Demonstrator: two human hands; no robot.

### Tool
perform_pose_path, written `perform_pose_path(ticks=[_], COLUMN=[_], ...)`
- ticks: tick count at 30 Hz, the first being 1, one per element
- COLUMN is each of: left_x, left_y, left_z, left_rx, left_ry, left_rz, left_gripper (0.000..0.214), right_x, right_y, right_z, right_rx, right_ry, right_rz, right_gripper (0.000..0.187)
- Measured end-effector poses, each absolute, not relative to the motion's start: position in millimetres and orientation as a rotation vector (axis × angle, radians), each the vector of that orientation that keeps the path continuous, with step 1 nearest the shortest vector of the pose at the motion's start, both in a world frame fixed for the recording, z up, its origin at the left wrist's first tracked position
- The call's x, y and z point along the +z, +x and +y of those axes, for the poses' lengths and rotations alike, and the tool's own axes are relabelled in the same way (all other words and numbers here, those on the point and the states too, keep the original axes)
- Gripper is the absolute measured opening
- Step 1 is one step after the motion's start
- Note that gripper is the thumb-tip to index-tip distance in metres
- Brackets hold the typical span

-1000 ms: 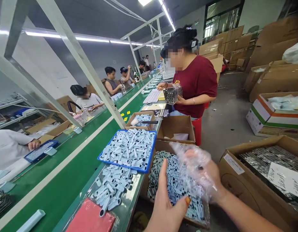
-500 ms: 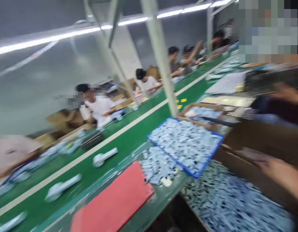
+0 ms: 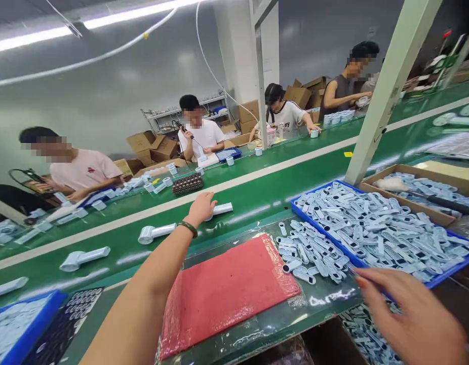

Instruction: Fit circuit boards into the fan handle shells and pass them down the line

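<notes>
Since the earlier frame my view had swung left across the line, and my left hand (image 3: 201, 207) had reached out over the green belt (image 3: 257, 195), fingers closing on a pale blue handheld unit (image 3: 220, 209) that lay on the belt; the grip looked partial, so I judged the pickup begun, not finished. My right hand (image 3: 405, 317) hung low with fingers spread wide, holding nothing, just beside the blue tray (image 3: 297, 205) of small blue parts. More loose parts (image 3: 308, 253) lay between that tray and the red mat (image 3: 227, 289), which was bare, so I judged the fitting work itself still ahead. Two more units (image 3: 154, 233) waited further left on the belt. Across it, other people sat at their stations, cartons stacked behind them.
</notes>
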State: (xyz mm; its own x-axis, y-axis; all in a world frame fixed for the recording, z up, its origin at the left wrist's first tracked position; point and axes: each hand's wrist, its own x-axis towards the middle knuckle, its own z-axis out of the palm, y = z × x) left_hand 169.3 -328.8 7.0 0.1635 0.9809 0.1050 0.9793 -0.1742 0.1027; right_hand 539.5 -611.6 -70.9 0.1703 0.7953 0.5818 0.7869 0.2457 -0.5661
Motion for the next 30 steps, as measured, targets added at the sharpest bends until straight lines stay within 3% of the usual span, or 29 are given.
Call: perform_pose_path(ticks=[7, 10, 13, 16, 22, 30], left_x=[-24, -35, -47, -48, -15, -29], left_y=[145, 138, 138, 139, 115, 106], left_z=[-292, -302, -310, -323, -421, -537], left_rx=[0.080, 0.178, 0.213, 0.184, 0.389, 0.169], left_ry=[2.369, 2.450, 2.455, 2.446, 2.663, 2.601], left_rz=[1.923, 1.860, 1.817, 1.787, 1.483, 1.275], left_gripper=[0.024, 0.037, 0.047, 0.036, 0.026, 0.023], right_x=[-55, -56, -57, -53, -55, -55], right_y=[457, 446, 445, 445, 432, 366], right_z=[-478, -445, -431, -431, -481, -557], right_rx=[-0.330, -0.341, -0.295, -0.286, 0.284, 0.765], right_ry=[-2.045, -2.261, -2.338, -2.338, -1.793, -1.423], right_rz=[-2.052, -2.078, -2.058, -2.030, -1.845, -1.771], right_gripper=[0.032, 0.034, 0.027, 0.019, 0.024, 0.032])
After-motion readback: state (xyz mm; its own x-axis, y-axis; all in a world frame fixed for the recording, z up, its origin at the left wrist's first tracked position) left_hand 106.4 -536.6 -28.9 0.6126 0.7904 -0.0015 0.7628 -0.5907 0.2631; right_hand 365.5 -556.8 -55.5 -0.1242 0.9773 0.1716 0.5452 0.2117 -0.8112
